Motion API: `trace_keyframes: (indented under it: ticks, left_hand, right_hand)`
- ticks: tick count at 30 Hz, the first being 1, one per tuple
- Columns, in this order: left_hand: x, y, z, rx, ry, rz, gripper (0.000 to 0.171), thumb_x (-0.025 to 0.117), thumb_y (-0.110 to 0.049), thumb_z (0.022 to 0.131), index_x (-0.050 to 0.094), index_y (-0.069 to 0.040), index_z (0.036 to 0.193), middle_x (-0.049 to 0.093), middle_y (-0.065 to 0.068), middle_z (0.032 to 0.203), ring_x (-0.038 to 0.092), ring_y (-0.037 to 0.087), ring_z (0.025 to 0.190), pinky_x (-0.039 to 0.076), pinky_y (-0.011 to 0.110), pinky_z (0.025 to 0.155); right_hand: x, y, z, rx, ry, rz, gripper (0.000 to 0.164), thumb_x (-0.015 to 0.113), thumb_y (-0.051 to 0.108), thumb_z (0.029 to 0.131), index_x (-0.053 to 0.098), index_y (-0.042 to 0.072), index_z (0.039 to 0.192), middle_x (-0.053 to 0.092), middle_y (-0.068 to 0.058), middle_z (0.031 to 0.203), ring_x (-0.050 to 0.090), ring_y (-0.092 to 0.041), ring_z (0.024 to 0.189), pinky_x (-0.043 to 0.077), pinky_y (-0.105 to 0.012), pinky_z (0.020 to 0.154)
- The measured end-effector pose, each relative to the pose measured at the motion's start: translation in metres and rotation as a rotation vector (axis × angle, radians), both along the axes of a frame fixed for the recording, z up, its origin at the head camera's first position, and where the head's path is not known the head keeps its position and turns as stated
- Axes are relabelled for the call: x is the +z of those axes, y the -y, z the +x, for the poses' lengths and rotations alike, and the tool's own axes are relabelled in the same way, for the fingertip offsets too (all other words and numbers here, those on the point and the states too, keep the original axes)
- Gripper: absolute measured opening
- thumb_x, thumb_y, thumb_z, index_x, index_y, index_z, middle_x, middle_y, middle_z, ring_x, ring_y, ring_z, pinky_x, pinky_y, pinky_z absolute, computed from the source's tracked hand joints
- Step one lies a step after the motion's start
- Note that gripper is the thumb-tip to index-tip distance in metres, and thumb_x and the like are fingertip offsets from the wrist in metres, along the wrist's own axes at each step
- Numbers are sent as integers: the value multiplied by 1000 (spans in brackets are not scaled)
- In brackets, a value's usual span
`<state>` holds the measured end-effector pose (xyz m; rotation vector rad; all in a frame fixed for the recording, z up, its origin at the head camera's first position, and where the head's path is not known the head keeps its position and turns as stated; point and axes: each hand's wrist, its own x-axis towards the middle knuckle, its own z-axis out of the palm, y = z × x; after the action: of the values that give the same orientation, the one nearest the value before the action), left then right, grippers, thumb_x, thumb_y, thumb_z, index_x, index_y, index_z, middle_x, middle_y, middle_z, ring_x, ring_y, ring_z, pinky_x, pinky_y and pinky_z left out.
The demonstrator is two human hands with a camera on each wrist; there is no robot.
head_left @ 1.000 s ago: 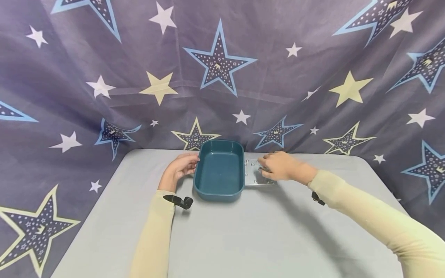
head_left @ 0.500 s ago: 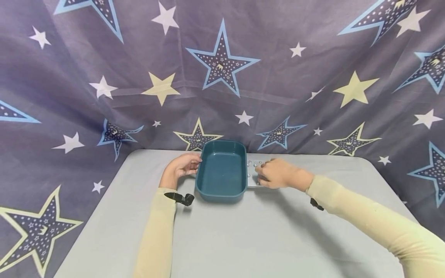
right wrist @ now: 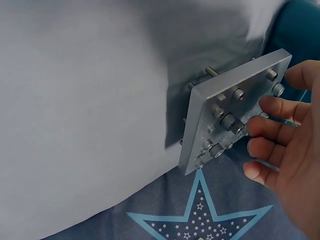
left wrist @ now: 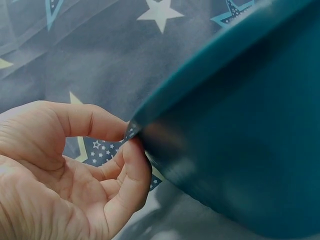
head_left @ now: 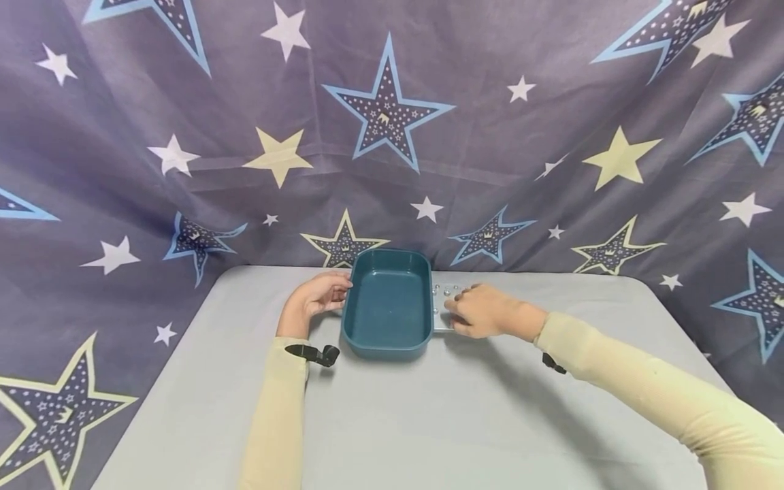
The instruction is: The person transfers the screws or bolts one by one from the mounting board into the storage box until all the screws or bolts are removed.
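Note:
A deep teal rectangular tray (head_left: 388, 309) with rounded corners stands near the table's back edge. On its left side, my left hand (head_left: 321, 294) pinches the rim between thumb and finger, as the left wrist view shows at close range. Just to the right of the tray is a silver metal plate (right wrist: 235, 95) with several bolts (right wrist: 231, 122) and screws standing in its top face. My right hand (head_left: 480, 312) hovers over this plate with loosely bent fingers. Its fingertips are close beside the bolts; whether they touch one cannot be told. The hand hides the plate's right part in the head view.
A pale grey cloth-covered table (head_left: 392, 422) extends toward the front. Behind it hangs a dark purple curtain (head_left: 478, 68) printed with stars. Some screw ends (right wrist: 212, 71) stick out below the plate. A black camera strap (head_left: 314, 354) circles the left wrist.
My right hand has moved slightly left and toward the front over the plate, its fingers nearer the tray. The left hand and the tray have stayed put.

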<state>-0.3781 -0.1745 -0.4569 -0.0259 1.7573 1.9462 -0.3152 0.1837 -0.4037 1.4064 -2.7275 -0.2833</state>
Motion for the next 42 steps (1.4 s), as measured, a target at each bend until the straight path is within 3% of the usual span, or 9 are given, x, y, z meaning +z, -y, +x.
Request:
trace_keyframes:
  ticks: [5, 12, 18, 24, 33, 42]
  left_hand:
    - [2, 0, 1, 1, -13, -15, 14, 48, -1, 100, 53, -6, 112, 65, -6, 79, 59, 6, 71, 52, 19, 65]
    - [1, 0, 2, -15, -18, -12, 16, 47, -2, 100, 53, -5, 115, 66, -7, 82, 60, 6, 77, 52, 19, 67]
    - [0, 1, 2, -10, -3, 5, 15, 46, -2, 101, 54, -6, 113, 67, -7, 81, 61, 6, 76, 52, 20, 67]
    - [0, 1, 2, -2, -4, 9, 13, 47, -2, 100, 54, -7, 110, 66, -7, 79, 61, 5, 74, 52, 20, 67]
    - [-2, -2, 2, 8, -6, -9, 14, 50, -3, 99, 54, -9, 111, 66, -8, 81, 61, 5, 74, 51, 20, 69]
    - [-2, -1, 1, 10, 0, -5, 13, 50, -3, 98, 55, -11, 107, 66, -9, 78, 61, 4, 72, 52, 20, 68]
  right_hand:
    - [0, 2, 1, 29, -30, 23, 18, 61, 32, 95, 60, 14, 93, 62, 1, 75, 61, -18, 72, 54, -38, 75]
    - [-4, 4, 0, 127, -203, 118, 22, 61, 35, 93, 65, 14, 96, 66, -2, 83, 61, -20, 79, 51, -36, 74]
    - [-8, 5, 0, 161, -271, 175, 24, 59, 37, 94, 64, 15, 101, 66, -3, 92, 59, -21, 86, 50, -37, 79]
    - [-9, 6, 1, 160, -275, 204, 23, 57, 37, 95, 64, 16, 105, 68, -2, 95, 61, -22, 92, 51, -38, 84]
    - [-11, 5, 1, 152, -241, 193, 22, 59, 33, 95, 67, 15, 107, 66, -2, 90, 60, -21, 87, 50, -39, 82]
    - [-13, 2, 1, 174, -197, 86, 15, 64, 28, 91, 65, 14, 97, 63, -2, 83, 58, -21, 81, 49, -38, 77]
